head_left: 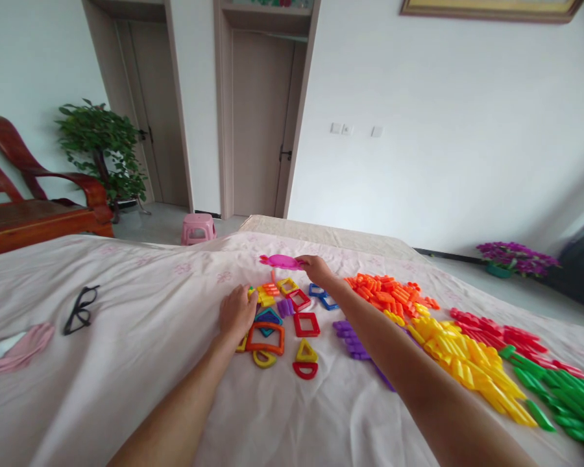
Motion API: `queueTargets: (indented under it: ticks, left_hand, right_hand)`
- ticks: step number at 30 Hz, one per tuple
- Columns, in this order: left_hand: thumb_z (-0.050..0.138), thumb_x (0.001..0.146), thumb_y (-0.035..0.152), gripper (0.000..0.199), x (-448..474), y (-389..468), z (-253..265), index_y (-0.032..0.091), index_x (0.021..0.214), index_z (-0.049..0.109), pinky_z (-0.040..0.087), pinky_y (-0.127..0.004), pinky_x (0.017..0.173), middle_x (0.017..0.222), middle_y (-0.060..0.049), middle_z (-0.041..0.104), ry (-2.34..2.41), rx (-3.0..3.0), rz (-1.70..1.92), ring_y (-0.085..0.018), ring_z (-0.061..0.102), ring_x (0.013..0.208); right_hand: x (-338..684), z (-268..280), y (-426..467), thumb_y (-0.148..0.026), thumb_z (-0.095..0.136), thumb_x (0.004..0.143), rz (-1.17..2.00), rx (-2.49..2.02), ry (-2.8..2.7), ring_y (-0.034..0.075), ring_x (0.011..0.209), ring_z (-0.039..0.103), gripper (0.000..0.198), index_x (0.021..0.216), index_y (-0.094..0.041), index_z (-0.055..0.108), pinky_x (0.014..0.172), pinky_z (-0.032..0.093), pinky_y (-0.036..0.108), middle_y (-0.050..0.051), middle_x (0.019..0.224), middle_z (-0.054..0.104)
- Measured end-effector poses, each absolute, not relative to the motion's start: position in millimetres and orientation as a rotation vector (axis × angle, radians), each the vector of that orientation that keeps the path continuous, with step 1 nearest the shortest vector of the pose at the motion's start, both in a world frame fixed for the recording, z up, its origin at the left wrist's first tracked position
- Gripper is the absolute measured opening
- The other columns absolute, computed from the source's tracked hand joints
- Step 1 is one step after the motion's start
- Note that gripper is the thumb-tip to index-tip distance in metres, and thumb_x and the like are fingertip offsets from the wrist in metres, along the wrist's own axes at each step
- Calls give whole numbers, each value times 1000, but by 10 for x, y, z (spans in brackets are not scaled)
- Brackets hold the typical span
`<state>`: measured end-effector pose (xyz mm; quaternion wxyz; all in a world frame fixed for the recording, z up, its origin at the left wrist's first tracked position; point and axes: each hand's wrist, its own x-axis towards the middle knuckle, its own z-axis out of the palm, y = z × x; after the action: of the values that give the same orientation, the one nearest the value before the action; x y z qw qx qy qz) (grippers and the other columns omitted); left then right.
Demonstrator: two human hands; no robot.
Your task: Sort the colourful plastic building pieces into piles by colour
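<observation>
Item: flat pink piece [281, 261], oval in outline, held just above the far part of the pale pink bedsheet [141, 324] beyond the cluster of toy frames. It is pinched at its right end by the right hand [316, 268], fingers closed on its edge. The left hand [237, 312] is laid palm-down on the near-left side of the cluster, fingers curled loosely over yellow and orange pieces [265, 295]; whether anything is actually gripped cannot be told. Cluster contents: an orange arch frame [265, 339] just beside the left hand, red square frames [306, 324], a yellow triangle frame [306, 352], a red half-round frame [304, 370], blue frames [324, 296]. To the right, sticks are sorted by colour: purple [350, 337], orange [389, 293], yellow [467, 360], red [501, 336], green [559, 392]. Well to the left, black spectacles [80, 310] and a pink cloth [22, 345] are laid on the sheet. Beyond the bed: a pink stool [198, 228], a wooden chair [34, 194], a potted plant [102, 146].
</observation>
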<state>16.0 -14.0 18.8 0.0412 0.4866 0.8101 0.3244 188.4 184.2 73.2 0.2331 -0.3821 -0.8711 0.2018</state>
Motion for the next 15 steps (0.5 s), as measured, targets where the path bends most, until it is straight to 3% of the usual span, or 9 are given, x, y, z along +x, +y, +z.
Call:
queueTargets:
  ticks: [4, 10, 12, 15]
  left_hand:
    - [36, 97, 35, 45, 178, -157, 191, 15, 131, 57, 40, -32, 103, 136, -14, 61, 2359, 1584, 970, -22, 56, 125]
    - [34, 98, 41, 46, 239, -206, 201, 22, 132, 58, 44, -33, 100, 135, -8, 63, 2109, 1653, 1036, -21, 59, 122]
    - [40, 96, 41, 43, 300, -224, 237, 20, 127, 61, 41, -35, 104, 134, -10, 64, 2045, 1742, 1152, -23, 57, 124]
    - [52, 90, 44, 38, 487, -264, 348, 18, 113, 67, 39, -40, 106, 122, -13, 69, 1955, 1752, 1395, -27, 57, 121]
  right_hand:
    - [2058, 628, 1581, -8, 54, 82, 452, -1202, -2356, 27, 100, 68, 36, 105, -23, 77, 86, 48, 33, 8, 100, 75]
    - [2371, 620, 1068, -12, 51, 84, 473, -1134, -2427, 23, 93, 68, 31, 102, -21, 75, 80, 47, 29, 6, 97, 75]
    - [2446, 639, 908, -13, 51, 83, 531, -1122, -2246, 22, 94, 67, 31, 104, -21, 74, 82, 47, 29, 6, 98, 74]
    - [2441, 628, 602, -18, 51, 83, 828, -999, -1940, 19, 80, 66, 25, 96, -17, 72, 76, 50, 29, 4, 84, 72]
